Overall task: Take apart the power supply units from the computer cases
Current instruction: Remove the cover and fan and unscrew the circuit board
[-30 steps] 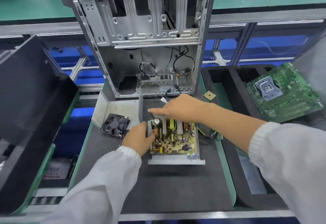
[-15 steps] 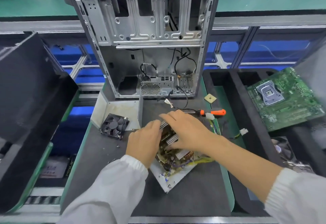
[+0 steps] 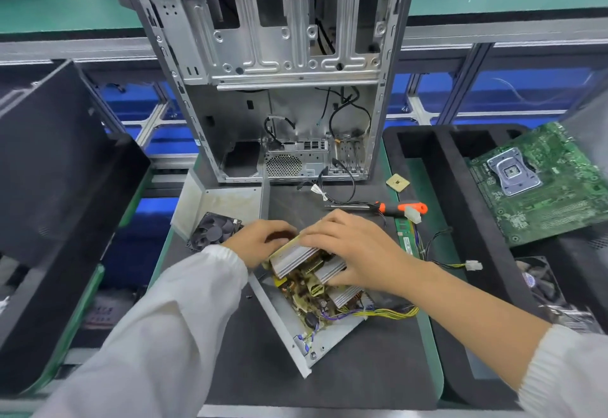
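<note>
An opened power supply unit lies on the dark mat in front of me: a yellowish circuit board (image 3: pixel 307 281) with silver heatsinks sits tilted up out of its grey metal base tray (image 3: pixel 289 329). My left hand (image 3: pixel 260 241) grips the board's raised far-left edge. My right hand (image 3: pixel 355 250) lies over the heatsinks, fingers curled round the board's right side. A bundle of yellow wires (image 3: pixel 388 312) trails to the right. The stripped computer case (image 3: pixel 279 88) stands upright behind.
The unit's metal cover (image 3: pixel 220 204) and a black fan (image 3: pixel 214 232) lie at left. An orange-handled screwdriver (image 3: pixel 391 208), a CPU chip (image 3: pixel 397 183) and a memory stick (image 3: pixel 406 240) lie at right. A green motherboard (image 3: pixel 543 184) rests on black foam trays; a black panel (image 3: pixel 59 207) leans left.
The power supply unit has been swung round to lie diagonally, and its circuit board's far edge has come up out of the tray. Both hands shifted onto the board; the screwdriver came into sight.
</note>
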